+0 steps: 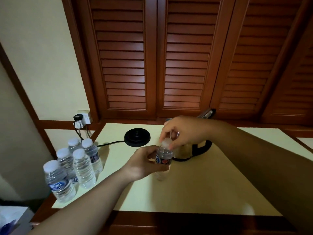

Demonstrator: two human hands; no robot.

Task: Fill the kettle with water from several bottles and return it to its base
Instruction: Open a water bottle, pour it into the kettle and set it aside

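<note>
My left hand (pixel 144 162) grips a small clear water bottle (pixel 164 158) upright above the pale table (pixel 194 192). My right hand (pixel 183 131) pinches the bottle's white cap (pixel 165 143) from above. Just behind the bottle stands the steel kettle (pixel 188 151) with its black handle to the right and its lid tipped open at the back; my right hand hides much of it. The round black kettle base (pixel 137 137) lies empty to the left of the kettle, its cord running to a wall socket (pixel 83 118).
Several sealed water bottles (pixel 79 165) with white caps cluster at the table's left edge. Brown louvred shutters (pixel 169 65) fill the wall behind. A white box with something blue on it (pixel 10 219) sits at the lower left.
</note>
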